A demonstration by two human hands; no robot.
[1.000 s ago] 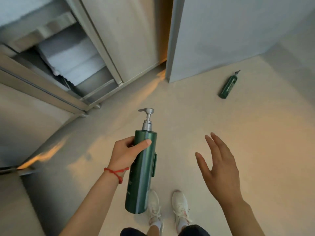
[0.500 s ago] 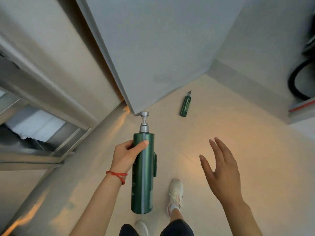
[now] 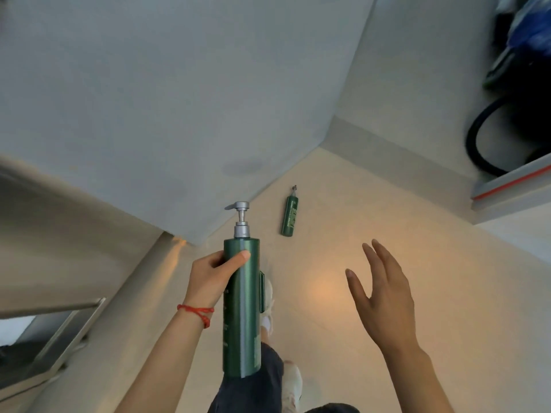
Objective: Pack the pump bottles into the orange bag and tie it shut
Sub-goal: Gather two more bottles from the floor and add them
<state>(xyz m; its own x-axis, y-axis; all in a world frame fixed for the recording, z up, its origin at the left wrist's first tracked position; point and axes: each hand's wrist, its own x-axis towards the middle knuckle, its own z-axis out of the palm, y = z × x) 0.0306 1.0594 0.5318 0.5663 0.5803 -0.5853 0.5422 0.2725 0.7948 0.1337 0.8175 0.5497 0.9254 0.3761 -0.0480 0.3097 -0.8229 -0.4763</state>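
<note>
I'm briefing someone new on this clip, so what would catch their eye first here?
First, the tall green pump bottle held upright at centre by the left hand. Next, the right hand, open and empty beside it. Then a second green bottle lying on the pale floor further ahead, near the wall's corner.

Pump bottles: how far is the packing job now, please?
Nothing looks packed: no orange bag is in view. In hand: the left hand grips one green pump bottle upright near its top, and the right hand is open and holds nothing. Left to do: a second green bottle lies on the floor ahead, near the wall, to be picked up. Then both go into the bag, which must be tied.
</note>
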